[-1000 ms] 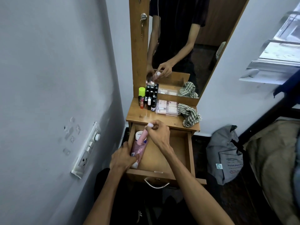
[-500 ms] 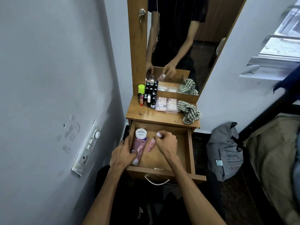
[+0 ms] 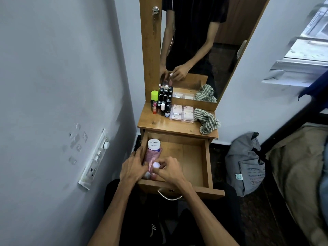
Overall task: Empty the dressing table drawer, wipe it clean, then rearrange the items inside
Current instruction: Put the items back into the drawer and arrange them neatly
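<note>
Right hand (image 3: pixel 168 172) — fingers curling closed around a small pink bottle with a round white cap (image 3: pixel 156 165), holding it at the front-left of the open drawer (image 3: pixel 206 162), cap pointing up toward the camera.

Left hand (image 3: pixel 132 168) — lying over the drawer's left wall, fingers reaching inward and pressing against the lower end of a pink tube (image 3: pixel 151 156); whether they are gripping it or only resting on it cannot be told. A second small white cap (image 3: pixel 147 174) is showing just below the fingertips.

Drawer contents — the pink tube is lying lengthwise along the left wall; a round white jar (image 3: pixel 154 144) labelled "NAIL POLISH" is sitting at the back-left corner, touching the tube's far end. The remaining wooden floor of the drawer is lying bare to the right. A curved metal handle (image 3: pixel 169 197) is hanging on the drawer front.

Tabletop (image 3: pixel 156 124) — a cluster of small dark bottles (image 3: pixel 164 105) is standing at the back-left with a lime-green capped one (image 3: pixel 154 95) behind; a clear case of pale compartments (image 3: pixel 182 113) is lying just beside them; a striped green-and-white cloth (image 3: pixel 206 122) is lying crumpled at the right edge.

Surroundings — a mirror (image 3: pixel 204 50) is rising behind the tabletop; a grey bag (image 3: pixel 245 164) is sitting on the floor to the right; a white switch panel (image 3: pixel 95 159) is fixed to the left wall.
</note>
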Motion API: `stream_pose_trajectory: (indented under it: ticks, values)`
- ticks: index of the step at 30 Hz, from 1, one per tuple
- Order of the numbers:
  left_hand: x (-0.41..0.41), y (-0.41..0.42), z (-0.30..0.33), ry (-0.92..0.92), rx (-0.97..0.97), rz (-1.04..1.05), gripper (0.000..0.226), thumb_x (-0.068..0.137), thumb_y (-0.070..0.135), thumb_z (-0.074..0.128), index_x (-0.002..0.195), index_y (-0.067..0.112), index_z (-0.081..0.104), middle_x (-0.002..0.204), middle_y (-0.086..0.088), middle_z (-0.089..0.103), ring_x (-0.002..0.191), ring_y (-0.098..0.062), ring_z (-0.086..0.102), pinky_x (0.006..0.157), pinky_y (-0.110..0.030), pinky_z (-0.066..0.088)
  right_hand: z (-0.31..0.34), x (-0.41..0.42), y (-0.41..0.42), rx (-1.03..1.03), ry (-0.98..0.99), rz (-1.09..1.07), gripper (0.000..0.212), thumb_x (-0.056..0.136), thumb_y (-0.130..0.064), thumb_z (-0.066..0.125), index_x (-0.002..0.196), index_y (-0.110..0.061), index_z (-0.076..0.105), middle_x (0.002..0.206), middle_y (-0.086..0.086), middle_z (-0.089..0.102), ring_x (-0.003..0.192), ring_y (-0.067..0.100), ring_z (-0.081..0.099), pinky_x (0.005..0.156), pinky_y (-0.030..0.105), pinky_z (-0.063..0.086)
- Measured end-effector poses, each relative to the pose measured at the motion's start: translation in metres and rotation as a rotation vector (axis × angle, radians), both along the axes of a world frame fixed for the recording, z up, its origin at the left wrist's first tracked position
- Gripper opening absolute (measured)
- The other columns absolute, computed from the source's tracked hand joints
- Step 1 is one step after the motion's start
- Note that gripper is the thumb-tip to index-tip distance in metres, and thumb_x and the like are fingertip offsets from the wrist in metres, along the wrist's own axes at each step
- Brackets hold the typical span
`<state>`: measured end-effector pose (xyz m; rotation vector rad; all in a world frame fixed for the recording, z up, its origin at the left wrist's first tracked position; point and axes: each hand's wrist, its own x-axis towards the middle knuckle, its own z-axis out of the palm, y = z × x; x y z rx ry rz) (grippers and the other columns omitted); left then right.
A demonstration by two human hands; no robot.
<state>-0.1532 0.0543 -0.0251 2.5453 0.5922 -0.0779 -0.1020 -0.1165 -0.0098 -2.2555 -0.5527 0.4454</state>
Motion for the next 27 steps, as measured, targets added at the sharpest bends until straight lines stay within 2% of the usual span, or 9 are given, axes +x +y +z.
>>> stream_pose_trajectory:
  ticks: [3,6,10,15,18,20,22,24,27]
  values:
    - [0.0,0.0,0.001,-0.001,-0.007,0.0,0.08,0.084,0.043,0.059,0.154,0.026,0.025,0.138,-0.014,0.054,0.113,-0.036,0.061,0.092,-0.045,0.048,0.0,0.009,0.004,0.041,0.032,-0.138,0.027,0.074,-0.03,0.076,0.101,-0.028,0.079,0.081,-0.011,0.077,0.078,0.005,0.07,0.072,0.023,0.056]
    - [0.0,-0.001,0.001,-0.002,-0.014,0.007,0.08,0.084,0.044,0.059,0.154,0.026,0.025,0.136,-0.014,0.055,0.112,-0.035,0.061,0.091,-0.045,0.049,-0.005,0.019,0.005,0.011,0.107,-0.303,0.031,0.076,-0.031,0.082,0.104,-0.022,0.073,0.085,-0.001,0.078,0.088,0.016,0.072,0.082,0.035,0.06]
    - [0.001,-0.001,0.001,0.008,-0.017,0.009,0.08,0.084,0.043,0.059,0.154,0.027,0.023,0.133,-0.013,0.055,0.109,-0.034,0.062,0.091,-0.044,0.048,-0.015,0.024,0.01,-0.088,0.175,-0.328,0.026,0.081,-0.03,0.081,0.103,-0.019,0.074,0.097,0.004,0.078,0.098,0.022,0.071,0.079,0.026,0.052]
    - [0.002,0.0,0.0,0.008,-0.021,0.014,0.081,0.084,0.044,0.06,0.154,0.028,0.022,0.134,-0.013,0.055,0.11,-0.033,0.062,0.092,-0.045,0.049,-0.018,0.028,0.015,-0.117,0.209,-0.338,0.027,0.083,-0.026,0.079,0.108,-0.018,0.073,0.104,0.005,0.076,0.101,0.022,0.071,0.078,0.026,0.051]
    - [0.002,0.0,-0.001,0.014,-0.018,0.013,0.083,0.084,0.046,0.06,0.155,0.028,0.021,0.134,-0.013,0.055,0.111,-0.033,0.062,0.094,-0.046,0.049,-0.023,0.03,0.011,-0.122,0.254,-0.341,0.038,0.081,-0.028,0.083,0.116,-0.02,0.069,0.109,0.004,0.073,0.1,0.018,0.069,0.081,0.026,0.052]
    - [0.002,0.0,-0.001,0.017,-0.023,0.011,0.084,0.084,0.047,0.06,0.155,0.028,0.021,0.135,-0.013,0.055,0.111,-0.033,0.062,0.095,-0.047,0.049,-0.026,0.031,0.008,-0.134,0.271,-0.346,0.052,0.079,-0.034,0.085,0.125,-0.019,0.066,0.114,0.006,0.072,0.104,0.021,0.069,0.088,0.029,0.055]
    - [0.002,-0.001,-0.001,0.018,-0.024,0.01,0.083,0.084,0.047,0.06,0.154,0.029,0.021,0.134,-0.012,0.055,0.11,-0.032,0.062,0.094,-0.046,0.049,-0.025,0.032,0.007,-0.134,0.273,-0.374,0.055,0.08,-0.041,0.083,0.127,-0.018,0.066,0.115,0.008,0.074,0.104,0.024,0.071,0.092,0.032,0.057]
    - [0.002,0.0,-0.001,0.017,-0.01,0.012,0.082,0.084,0.045,0.06,0.154,0.028,0.021,0.133,-0.012,0.055,0.108,-0.032,0.063,0.092,-0.045,0.05,-0.018,0.035,0.008,-0.105,0.188,-0.442,0.046,0.082,-0.044,0.078,0.119,-0.017,0.072,0.112,0.006,0.075,0.104,0.025,0.071,0.089,0.031,0.056]
    - [0.002,0.001,-0.001,0.016,0.001,0.01,0.082,0.083,0.041,0.061,0.154,0.027,0.022,0.135,-0.013,0.054,0.108,-0.033,0.063,0.09,-0.044,0.05,0.006,0.049,0.015,0.06,0.005,-0.529,0.021,0.087,-0.031,0.07,0.102,-0.02,0.078,0.097,-0.002,0.078,0.09,0.016,0.072,0.088,0.037,0.06]
